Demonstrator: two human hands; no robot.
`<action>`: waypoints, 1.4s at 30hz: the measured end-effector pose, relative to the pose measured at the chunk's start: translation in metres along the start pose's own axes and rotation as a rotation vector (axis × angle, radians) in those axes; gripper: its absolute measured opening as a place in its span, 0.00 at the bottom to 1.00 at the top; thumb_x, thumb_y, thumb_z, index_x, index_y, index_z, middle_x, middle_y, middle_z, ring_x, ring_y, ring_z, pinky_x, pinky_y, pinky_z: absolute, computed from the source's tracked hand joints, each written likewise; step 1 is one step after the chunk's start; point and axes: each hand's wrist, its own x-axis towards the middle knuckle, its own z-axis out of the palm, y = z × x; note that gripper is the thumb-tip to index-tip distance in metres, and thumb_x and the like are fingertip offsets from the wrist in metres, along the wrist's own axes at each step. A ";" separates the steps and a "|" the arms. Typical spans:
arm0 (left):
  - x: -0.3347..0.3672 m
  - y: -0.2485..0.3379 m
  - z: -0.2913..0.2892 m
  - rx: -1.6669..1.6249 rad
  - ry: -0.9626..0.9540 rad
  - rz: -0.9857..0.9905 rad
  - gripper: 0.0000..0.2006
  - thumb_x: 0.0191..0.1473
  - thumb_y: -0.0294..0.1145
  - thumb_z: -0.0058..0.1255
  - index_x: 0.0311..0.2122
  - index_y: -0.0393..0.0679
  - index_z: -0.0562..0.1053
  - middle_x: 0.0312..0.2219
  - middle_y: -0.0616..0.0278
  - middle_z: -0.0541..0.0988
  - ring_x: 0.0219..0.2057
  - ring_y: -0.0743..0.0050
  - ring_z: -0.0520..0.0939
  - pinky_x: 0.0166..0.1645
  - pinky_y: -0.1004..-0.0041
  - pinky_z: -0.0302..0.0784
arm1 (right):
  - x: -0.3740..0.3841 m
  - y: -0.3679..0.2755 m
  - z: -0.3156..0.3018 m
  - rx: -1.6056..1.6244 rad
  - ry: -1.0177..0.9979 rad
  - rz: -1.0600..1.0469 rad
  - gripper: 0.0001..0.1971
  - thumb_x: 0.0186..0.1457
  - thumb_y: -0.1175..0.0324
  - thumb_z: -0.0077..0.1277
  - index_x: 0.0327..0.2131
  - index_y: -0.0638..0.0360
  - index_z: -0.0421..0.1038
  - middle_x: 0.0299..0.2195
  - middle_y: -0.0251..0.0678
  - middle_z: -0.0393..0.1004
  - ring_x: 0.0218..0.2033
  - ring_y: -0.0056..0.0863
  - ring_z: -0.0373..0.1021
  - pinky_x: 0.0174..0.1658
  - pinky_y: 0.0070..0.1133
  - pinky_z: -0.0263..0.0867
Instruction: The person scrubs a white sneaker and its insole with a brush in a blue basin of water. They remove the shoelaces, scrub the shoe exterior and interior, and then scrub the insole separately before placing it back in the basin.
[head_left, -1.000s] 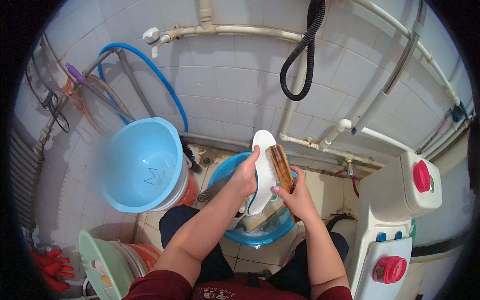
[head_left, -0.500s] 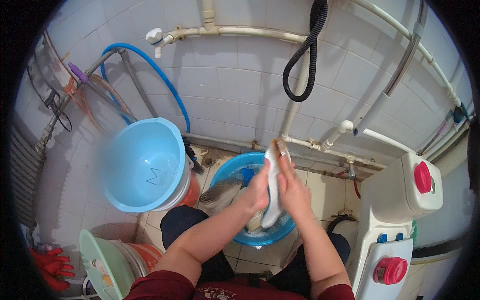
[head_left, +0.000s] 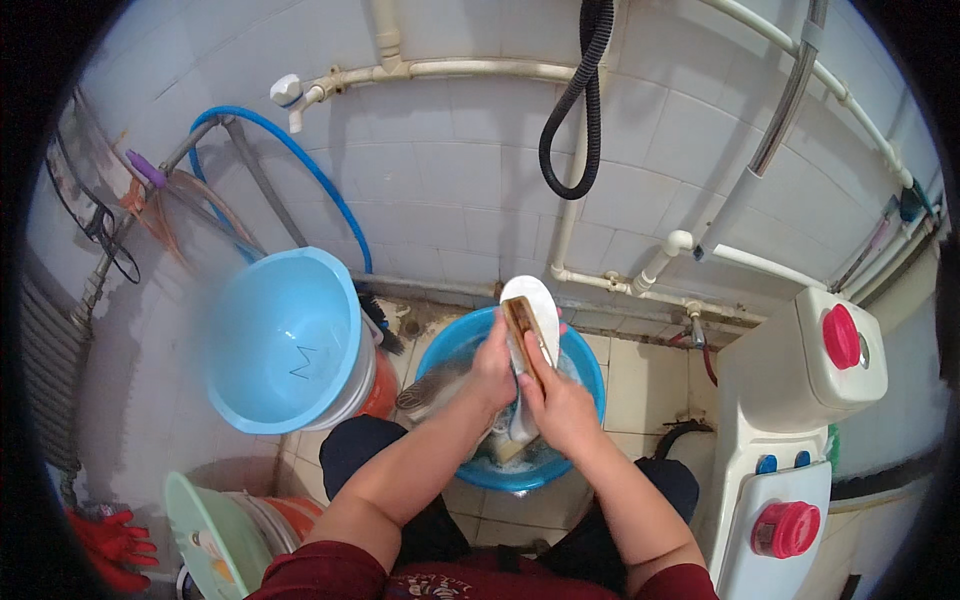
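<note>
Above the blue basin (head_left: 597,375), my left hand (head_left: 492,372) is closed round a flat, pale white piece (head_left: 541,296) shaped like a shoe insole. My right hand (head_left: 563,408) grips a scrubbing brush (head_left: 523,322) with a brown wooden back, which lies against the face of the white piece. The bristles are hidden. Below my hands, sudsy water (head_left: 482,462) fills the basin. A grey shoe-like thing (head_left: 424,388) with a ribbed surface leans at its left side, partly covered by my left forearm.
At the left, a light blue tub (head_left: 285,340) rests on a bucket, with a green basin (head_left: 195,540) nearer to me. White plastic jugs (head_left: 780,380) with red caps stand at the right. Pipes (head_left: 470,68) and a black hose (head_left: 552,150) run along the tiled wall.
The white piece has turned from edge-on to show its broad face. The brush has slid down and left along it, and my right hand has moved slightly left and down.
</note>
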 end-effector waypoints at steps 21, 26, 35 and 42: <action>0.008 0.027 -0.011 -0.185 0.068 0.007 0.33 0.60 0.60 0.20 0.60 0.44 0.54 0.53 0.45 0.66 0.50 0.47 0.70 0.53 0.49 0.67 | -0.005 0.004 -0.003 -0.028 -0.053 -0.026 0.31 0.57 0.55 0.43 0.62 0.36 0.47 0.37 0.56 0.72 0.29 0.50 0.73 0.33 0.38 0.70; 0.009 0.028 -0.003 -0.237 0.002 -0.003 0.33 0.60 0.59 0.19 0.60 0.42 0.54 0.53 0.44 0.65 0.53 0.49 0.68 0.58 0.53 0.62 | 0.000 0.027 -0.006 0.077 0.238 -0.152 0.34 0.53 0.61 0.50 0.62 0.35 0.49 0.37 0.49 0.71 0.37 0.48 0.71 0.40 0.34 0.69; -0.002 -0.005 0.002 0.171 -0.075 -0.242 0.26 0.63 0.50 0.29 0.58 0.42 0.59 0.53 0.57 0.68 0.52 0.65 0.71 0.57 0.66 0.64 | 0.020 0.035 0.017 0.895 0.229 -0.020 0.35 0.53 0.76 0.48 0.63 0.47 0.46 0.58 0.46 0.59 0.55 0.35 0.62 0.56 0.24 0.57; 0.008 0.015 -0.006 -0.224 -0.012 -0.001 0.27 0.62 0.51 0.21 0.63 0.51 0.50 0.59 0.63 0.60 0.59 0.57 0.62 0.57 0.47 0.63 | 0.000 0.020 0.016 0.112 0.138 -0.106 0.28 0.60 0.58 0.41 0.63 0.38 0.48 0.38 0.49 0.69 0.35 0.46 0.70 0.39 0.34 0.68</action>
